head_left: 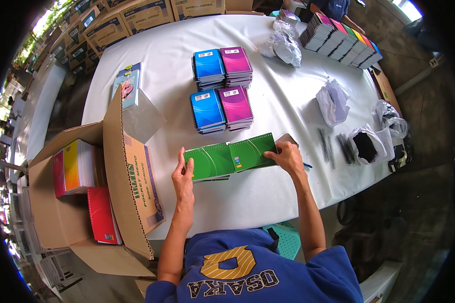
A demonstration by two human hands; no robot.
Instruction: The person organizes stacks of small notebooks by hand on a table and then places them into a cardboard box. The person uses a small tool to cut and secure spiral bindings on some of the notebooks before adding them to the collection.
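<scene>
In front of me, over the near side of the table, two green pocket notebooks lie end to end between my hands. My left hand [183, 172] grips the left green notebook [207, 160] at its outer edge, thumb on top. At the far end of the pair, my right hand [287, 155] pinches the right green notebook [251, 151] by its edge. Rows of small holes run along their upper edges. More green edges show beneath the left one. Just beyond stand stacks of blue spiral notebooks [207, 110] and magenta spiral notebooks [236, 105].
An open cardboard box [124, 166] at left holds red notebooks [102, 214] and other colours. Black wire coils [327, 146] lie at right beside a white bag [367, 144]. Coloured stacks [338, 40] stand far right, near another person. Cartons [149, 17] line the back.
</scene>
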